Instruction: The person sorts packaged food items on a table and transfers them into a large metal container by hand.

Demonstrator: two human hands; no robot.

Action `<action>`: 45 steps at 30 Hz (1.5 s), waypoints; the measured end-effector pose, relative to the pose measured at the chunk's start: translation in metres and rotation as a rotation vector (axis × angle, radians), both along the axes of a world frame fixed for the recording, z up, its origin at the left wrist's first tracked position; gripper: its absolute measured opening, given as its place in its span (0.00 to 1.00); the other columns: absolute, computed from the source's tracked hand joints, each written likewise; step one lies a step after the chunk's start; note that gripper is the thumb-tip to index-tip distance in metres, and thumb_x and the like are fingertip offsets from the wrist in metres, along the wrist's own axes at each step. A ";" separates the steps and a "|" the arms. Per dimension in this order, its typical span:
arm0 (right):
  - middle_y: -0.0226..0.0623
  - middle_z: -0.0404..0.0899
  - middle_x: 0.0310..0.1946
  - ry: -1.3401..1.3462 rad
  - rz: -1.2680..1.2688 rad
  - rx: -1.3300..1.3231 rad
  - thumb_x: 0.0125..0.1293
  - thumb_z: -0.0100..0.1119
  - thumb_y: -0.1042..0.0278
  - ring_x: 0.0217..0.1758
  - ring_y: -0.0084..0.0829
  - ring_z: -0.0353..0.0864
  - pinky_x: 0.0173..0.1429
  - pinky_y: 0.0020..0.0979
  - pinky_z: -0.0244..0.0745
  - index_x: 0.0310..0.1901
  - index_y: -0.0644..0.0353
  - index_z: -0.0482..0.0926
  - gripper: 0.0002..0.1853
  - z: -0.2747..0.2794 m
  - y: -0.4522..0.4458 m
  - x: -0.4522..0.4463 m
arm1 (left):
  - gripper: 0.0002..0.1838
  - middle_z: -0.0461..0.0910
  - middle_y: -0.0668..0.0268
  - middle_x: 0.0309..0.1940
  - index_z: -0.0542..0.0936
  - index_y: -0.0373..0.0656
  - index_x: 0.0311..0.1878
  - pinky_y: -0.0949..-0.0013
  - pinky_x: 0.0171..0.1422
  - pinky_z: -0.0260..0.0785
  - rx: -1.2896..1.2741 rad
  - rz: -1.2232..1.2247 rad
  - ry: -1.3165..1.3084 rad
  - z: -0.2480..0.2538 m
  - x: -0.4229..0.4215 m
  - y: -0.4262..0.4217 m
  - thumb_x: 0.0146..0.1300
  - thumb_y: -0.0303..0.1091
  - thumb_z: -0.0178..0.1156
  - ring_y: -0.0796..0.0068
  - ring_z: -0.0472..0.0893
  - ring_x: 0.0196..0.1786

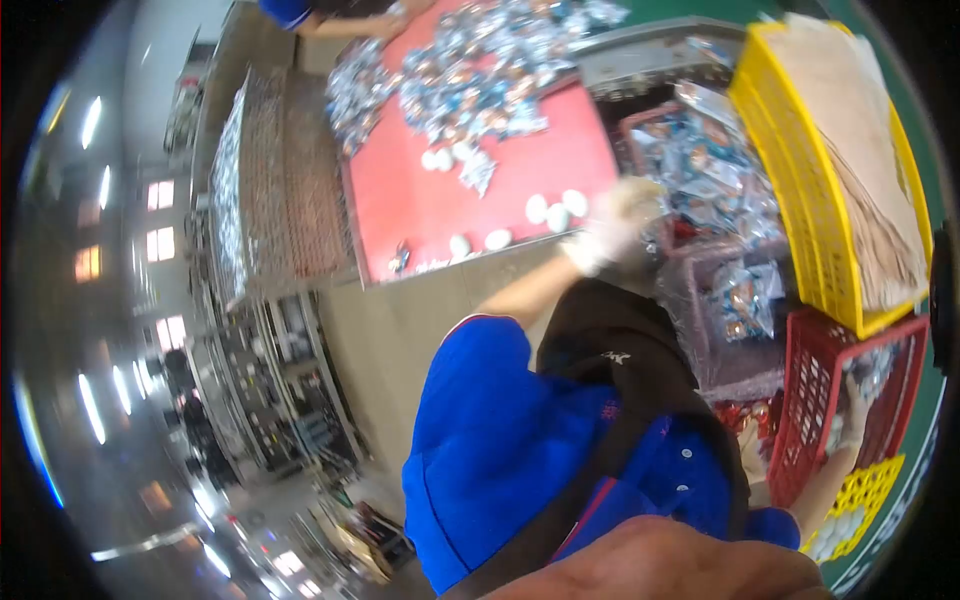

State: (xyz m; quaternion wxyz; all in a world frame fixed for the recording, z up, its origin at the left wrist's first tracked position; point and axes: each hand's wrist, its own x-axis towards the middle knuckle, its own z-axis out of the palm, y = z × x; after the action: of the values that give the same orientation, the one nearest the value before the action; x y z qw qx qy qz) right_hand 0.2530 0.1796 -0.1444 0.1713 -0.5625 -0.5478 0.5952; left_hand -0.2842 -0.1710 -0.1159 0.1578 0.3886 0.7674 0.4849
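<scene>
My left hand, in a pale glove, is at the near right corner of the red work surface, beside a bin of clear-and-blue packets. Motion smears its fingers, so whether it holds anything is unclear. White eggs lie just left of it on the surface. Down at the right, my right hand reaches into a dark red crate, near silvery packets and some white rounded items. Its fingers are partly hidden among these contents.
A large heap of shiny packets covers the far part of the surface, where another person's arm reaches in. A yellow crate with brown sheets stands at the right. A yellow basket holds white eggs. A metal rack stands left.
</scene>
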 end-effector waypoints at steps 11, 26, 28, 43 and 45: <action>0.42 0.79 0.64 -0.562 0.039 0.245 0.69 0.66 0.64 0.59 0.34 0.81 0.61 0.33 0.76 0.69 0.67 0.74 0.29 0.028 0.017 0.049 | 0.52 0.69 0.49 0.71 0.67 0.57 0.77 0.53 0.69 0.69 -1.023 1.001 -0.171 -0.070 -0.191 -0.482 0.48 0.55 0.79 0.54 0.72 0.69; 0.47 0.69 0.70 0.215 1.167 0.817 0.56 0.74 0.67 0.73 0.45 0.69 0.78 0.41 0.61 0.72 0.53 0.69 0.40 0.100 -0.430 -0.547 | 0.15 0.83 0.64 0.49 0.83 0.44 0.54 0.66 0.56 0.75 0.000 0.491 -0.824 0.014 -0.137 -0.334 0.64 0.32 0.68 0.73 0.81 0.46; 0.48 0.68 0.70 0.176 1.195 0.811 0.57 0.73 0.68 0.73 0.48 0.70 0.76 0.41 0.64 0.72 0.52 0.69 0.40 0.098 -0.436 -0.553 | 0.21 0.81 0.63 0.52 0.78 0.40 0.62 0.64 0.59 0.75 0.145 0.365 -0.929 0.017 -0.103 -0.264 0.67 0.32 0.66 0.71 0.81 0.49; 0.43 0.82 0.49 -0.528 -0.613 0.831 0.64 0.74 0.63 0.47 0.29 0.83 0.47 0.32 0.82 0.57 0.64 0.80 0.23 0.096 0.029 -0.049 | 0.21 0.81 0.50 0.51 0.81 0.43 0.54 0.50 0.65 0.69 -0.827 0.618 0.080 -0.111 -0.125 -0.322 0.60 0.41 0.67 0.52 0.78 0.59; 0.38 0.83 0.43 -0.647 -0.466 0.322 0.66 0.73 0.61 0.41 0.26 0.82 0.39 0.27 0.80 0.56 0.58 0.83 0.19 0.049 0.106 0.020 | 0.15 0.83 0.52 0.46 0.82 0.42 0.49 0.54 0.60 0.72 -0.741 0.678 0.073 -0.114 -0.120 -0.312 0.61 0.38 0.64 0.54 0.81 0.53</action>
State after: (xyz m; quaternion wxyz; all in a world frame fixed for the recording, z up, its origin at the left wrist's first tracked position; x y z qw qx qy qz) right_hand 0.2732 0.2855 -0.0957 0.2063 -0.7949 -0.5174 0.2404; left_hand -0.4045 -0.4833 -0.2302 0.0917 0.0521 0.9761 0.1899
